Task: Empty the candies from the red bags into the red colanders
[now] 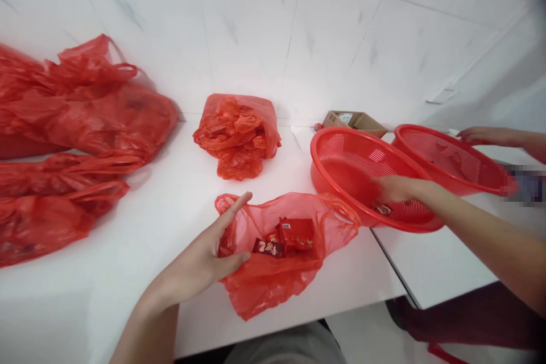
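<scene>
A red plastic bag point(273, 284) lies on the white table with its mouth spread wide. Inside it are a red box point(296, 233) and a dark packet point(268, 247) with pale characters. My left hand point(213, 256) is at the bag's left rim, thumb and fingers spread apart; some fingers are hidden behind the plastic. To the right, my right hand point(398, 189) reaches into a red perforated basket point(341, 148). Its fingertips are smeared by motion, so I cannot tell whether they hold anything. A small dark packet point(384, 210) lies in the basket beneath this hand.
Filled red bags point(85, 108) lie at left. A bundle of red plastic bags point(239, 131) sits by the tiled wall. Behind the baskets is an open cardboard box point(356, 120). At right, another person's hand point(490, 136) is beside a second red basket point(447, 153).
</scene>
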The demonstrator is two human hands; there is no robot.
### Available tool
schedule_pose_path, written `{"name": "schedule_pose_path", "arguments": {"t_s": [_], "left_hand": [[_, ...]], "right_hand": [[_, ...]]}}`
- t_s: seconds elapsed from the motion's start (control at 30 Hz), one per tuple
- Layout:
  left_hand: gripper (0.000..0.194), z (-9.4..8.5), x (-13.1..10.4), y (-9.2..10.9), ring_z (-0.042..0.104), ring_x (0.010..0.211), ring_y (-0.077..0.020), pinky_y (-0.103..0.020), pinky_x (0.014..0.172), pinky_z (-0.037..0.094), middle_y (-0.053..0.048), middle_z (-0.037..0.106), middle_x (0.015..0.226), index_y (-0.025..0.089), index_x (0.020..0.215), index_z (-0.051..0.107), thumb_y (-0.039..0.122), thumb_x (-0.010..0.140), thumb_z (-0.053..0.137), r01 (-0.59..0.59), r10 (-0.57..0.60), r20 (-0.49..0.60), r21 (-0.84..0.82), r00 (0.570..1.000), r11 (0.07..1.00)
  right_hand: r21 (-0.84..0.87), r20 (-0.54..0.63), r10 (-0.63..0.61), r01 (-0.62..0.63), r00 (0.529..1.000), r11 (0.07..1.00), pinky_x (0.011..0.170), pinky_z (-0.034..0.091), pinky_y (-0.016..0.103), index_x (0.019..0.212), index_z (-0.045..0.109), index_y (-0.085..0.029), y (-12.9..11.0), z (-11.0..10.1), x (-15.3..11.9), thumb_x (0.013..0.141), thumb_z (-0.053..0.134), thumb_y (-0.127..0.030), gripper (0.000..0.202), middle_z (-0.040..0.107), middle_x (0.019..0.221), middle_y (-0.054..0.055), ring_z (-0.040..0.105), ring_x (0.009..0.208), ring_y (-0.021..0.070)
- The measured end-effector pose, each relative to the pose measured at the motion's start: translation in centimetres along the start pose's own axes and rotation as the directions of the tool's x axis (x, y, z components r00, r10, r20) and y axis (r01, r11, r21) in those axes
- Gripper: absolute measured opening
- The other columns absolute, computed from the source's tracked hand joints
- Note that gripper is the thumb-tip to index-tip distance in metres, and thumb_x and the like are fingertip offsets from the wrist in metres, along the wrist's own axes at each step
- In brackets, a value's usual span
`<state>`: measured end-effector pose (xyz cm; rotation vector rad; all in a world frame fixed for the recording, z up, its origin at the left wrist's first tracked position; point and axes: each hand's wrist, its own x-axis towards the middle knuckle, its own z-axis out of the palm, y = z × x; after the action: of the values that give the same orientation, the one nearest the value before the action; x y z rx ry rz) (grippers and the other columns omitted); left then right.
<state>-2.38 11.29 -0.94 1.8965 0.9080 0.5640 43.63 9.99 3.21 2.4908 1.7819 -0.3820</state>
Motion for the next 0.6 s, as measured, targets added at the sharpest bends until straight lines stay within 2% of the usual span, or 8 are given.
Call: {"name": "schedule_pose_path", "arguments": {"t_s": [0.07,0.13,0.27,0.37,0.47,0.53,0.57,0.6], "left_hand": [[0.081,0.1,0.1,-0.1,0.039,0.139,-0.0296,-0.043,0.105,0.046,0.001,0.028,0.158,0.040,0.152,0.022,0.025,0.083,0.062,-0.001,0.001,0.008,-0.001,1.000,1.000],[0.081,0.1,0.2,-0.3,0.035,0.141,-0.0291,-0.044,0.109,0.041,0.001,0.027,0.159,0.039,0.152,0.022,0.026,0.083,0.062,0.009,-0.010,0.012,0.009,1.000,1.000],[0.081,0.2,0.5,-0.4,0.028,0.144,-0.0291,-0.046,0.112,0.036,0.001,0.025,0.159,0.038,0.153,0.019,0.029,0.085,0.061,0.041,-0.041,0.018,0.016,0.999,0.999],[0.080,0.2,0.5,-0.4,0.023,0.146,-0.0281,-0.047,0.113,0.032,0.001,0.023,0.160,0.038,0.153,0.017,0.030,0.086,0.060,0.039,-0.040,0.019,0.021,0.999,0.999],[0.080,0.3,0.5,-0.7,0.020,0.147,-0.0276,-0.047,0.115,0.028,0.000,0.020,0.161,0.037,0.154,0.016,0.031,0.087,0.060,0.014,-0.014,0.034,0.017,0.999,1.000],[0.081,0.4,0.5,-0.8,0.018,0.147,-0.0280,-0.047,0.116,0.026,0.000,0.019,0.162,0.036,0.154,0.016,0.032,0.087,0.061,0.005,-0.006,0.041,0.010,0.999,1.000],[0.082,0.4,0.6,-0.8,0.016,0.148,-0.0279,-0.047,0.117,0.025,0.000,0.018,0.162,0.037,0.154,0.015,0.032,0.086,0.061,0.006,-0.007,0.042,0.006,0.999,1.000],[0.083,0.5,0.6,-0.7,0.015,0.148,-0.0276,-0.047,0.117,0.024,0.000,0.017,0.162,0.037,0.154,0.014,0.033,0.086,0.062,0.010,-0.010,0.045,0.001,0.999,1.000]], "right_hand": [[0.006,0.227,0.075,-0.078,0.971,0.997,0.053,0.049,0.033,0.071,0.066,-0.020,2.5,1.6,0.1,0.060,0.078,-0.020,0.016,0.068,0.072,0.009,0.065,0.056,0.0194],[0.013,0.395,0.099,-0.113,0.913,0.994,0.054,0.047,0.031,0.071,0.066,-0.019,3.4,2.7,-0.1,0.068,0.073,-0.025,0.009,0.068,0.073,0.008,0.066,0.057,0.0171],[0.044,0.533,0.038,-0.073,0.845,0.996,0.057,0.048,0.033,0.061,0.062,-0.020,2.7,3.0,-0.5,0.065,0.075,-0.027,0.015,0.065,0.068,0.004,0.063,0.058,0.0172],[0.110,0.437,-0.065,0.019,0.897,0.994,0.061,0.047,0.033,0.061,0.062,-0.020,1.5,1.4,-0.8,0.067,0.075,-0.024,0.015,0.063,0.068,0.005,0.061,0.060,0.0166],[0.222,0.189,-0.166,0.123,0.968,0.967,0.069,0.047,0.033,0.067,0.060,-0.020,-1.0,-1.3,-2.0,0.078,0.067,-0.032,0.018,0.065,0.073,0.006,0.062,0.070,0.0177],[0.369,-0.048,-0.259,0.258,0.965,0.893,0.072,0.049,0.032,0.075,0.060,-0.022,-4.1,-2.7,-3.5,0.082,0.065,-0.041,0.021,0.066,0.079,0.004,0.063,0.076,0.0186],[0.435,-0.156,-0.306,0.343,0.939,0.833,0.072,0.049,0.032,0.082,0.061,-0.023,-6.1,-3.0,-4.4,0.084,0.063,-0.046,0.023,0.066,0.082,0.003,0.063,0.078,0.0183],[0.499,-0.199,-0.347,0.399,0.917,0.769,0.070,0.049,0.031,0.091,0.062,-0.024,-8.3,-3.0,-5.5,0.085,0.060,-0.048,0.025,0.067,0.086,0.002,0.063,0.078,0.0176]]}}
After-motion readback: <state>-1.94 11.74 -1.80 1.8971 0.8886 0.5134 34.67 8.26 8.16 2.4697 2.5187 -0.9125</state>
